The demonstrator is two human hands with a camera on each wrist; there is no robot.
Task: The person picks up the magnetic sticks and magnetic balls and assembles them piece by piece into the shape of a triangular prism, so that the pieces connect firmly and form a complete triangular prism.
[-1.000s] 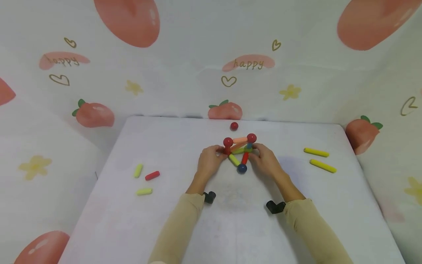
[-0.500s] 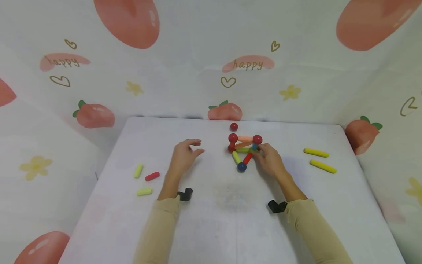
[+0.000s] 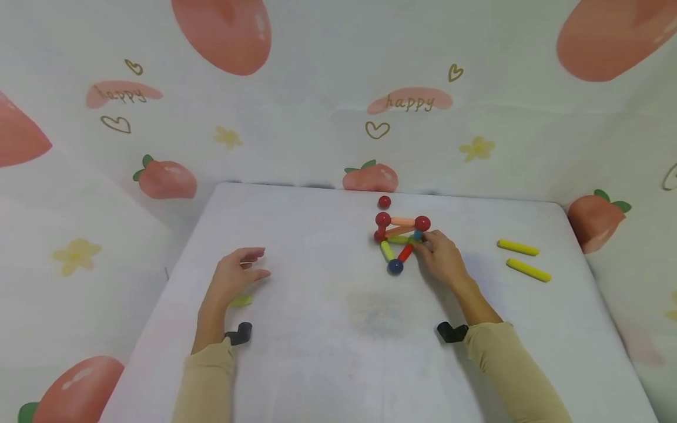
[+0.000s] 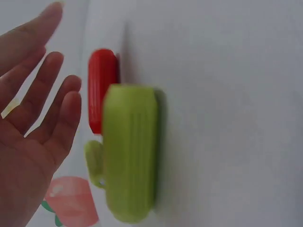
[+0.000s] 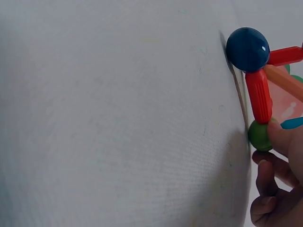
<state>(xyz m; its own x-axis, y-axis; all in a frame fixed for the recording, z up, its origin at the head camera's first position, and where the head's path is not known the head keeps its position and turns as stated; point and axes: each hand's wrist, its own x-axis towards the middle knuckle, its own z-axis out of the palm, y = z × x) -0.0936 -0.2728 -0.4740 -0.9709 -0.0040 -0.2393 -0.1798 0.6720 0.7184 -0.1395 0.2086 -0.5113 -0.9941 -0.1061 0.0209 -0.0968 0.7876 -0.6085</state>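
While the right hand (image 3: 441,258) pinches the near right corner of the small rod-and-ball frame (image 3: 399,238) standing on the white table (image 3: 338,352), apparently steadying it, the left hand (image 3: 235,276) hovers with fingers spread over short lime-green plastic rods (image 4: 130,151).

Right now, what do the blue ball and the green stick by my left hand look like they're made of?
Blue ball: hard, glossy, likely painted wood or plastic, going by its sharp highlights. Green stick: matte plastic, probably, with faint lengthwise ridges; the blur leaves it uncertain.
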